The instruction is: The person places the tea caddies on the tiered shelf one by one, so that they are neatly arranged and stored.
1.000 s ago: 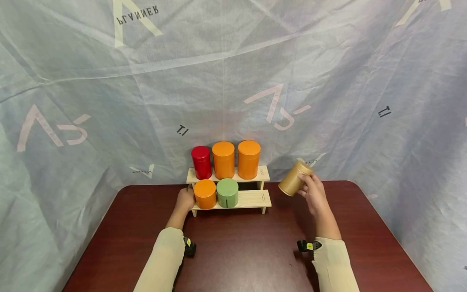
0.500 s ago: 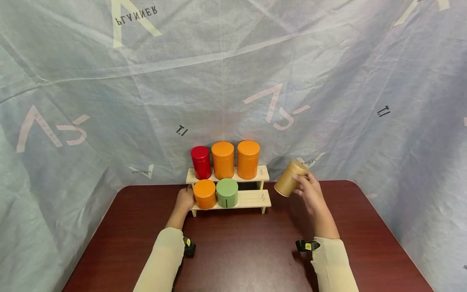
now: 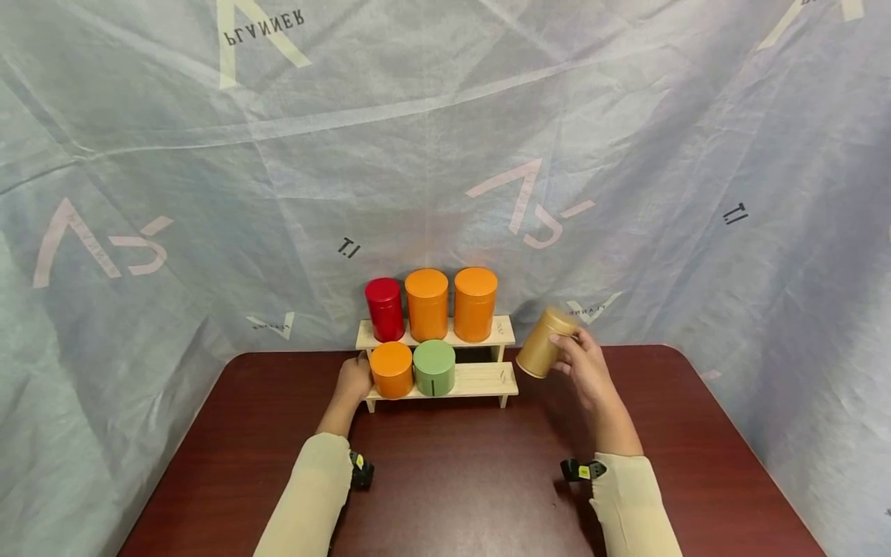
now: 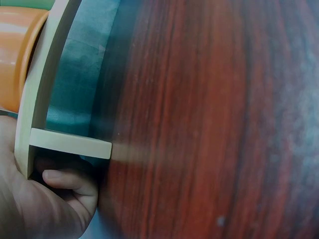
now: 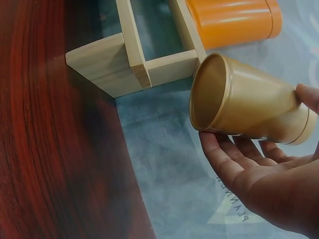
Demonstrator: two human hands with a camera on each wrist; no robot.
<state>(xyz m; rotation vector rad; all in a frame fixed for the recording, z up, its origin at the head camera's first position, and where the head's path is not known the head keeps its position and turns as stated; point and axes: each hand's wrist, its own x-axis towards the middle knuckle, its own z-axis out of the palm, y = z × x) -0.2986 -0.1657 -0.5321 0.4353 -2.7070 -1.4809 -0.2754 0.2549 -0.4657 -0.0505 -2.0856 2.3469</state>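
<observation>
A gold tin canister [image 3: 544, 344] is held off the table by my right hand [image 3: 588, 370], tilted, just right of the shelf. In the right wrist view, thumb and fingers grip the canister [image 5: 254, 99] from opposite sides, its round base toward the camera. My left hand [image 3: 353, 379] grips the left end of a two-tier wooden shelf [image 3: 480, 379]; in the left wrist view, its fingers [image 4: 65, 180] curl under the board. On the lower tier stand a short orange canister [image 3: 391, 371] and a green canister [image 3: 434, 369].
The upper tier bears a red canister [image 3: 384, 311] and two tall orange canisters [image 3: 428, 305]. The shelf stands at the back of a dark red wooden table [image 3: 452, 480]. Grey printed fabric [image 3: 418, 155] hangs behind and at both sides.
My right hand has moved left with the gold canister, bringing it nearer the shelf's right end. My left hand and the shelf have stayed where they were.
</observation>
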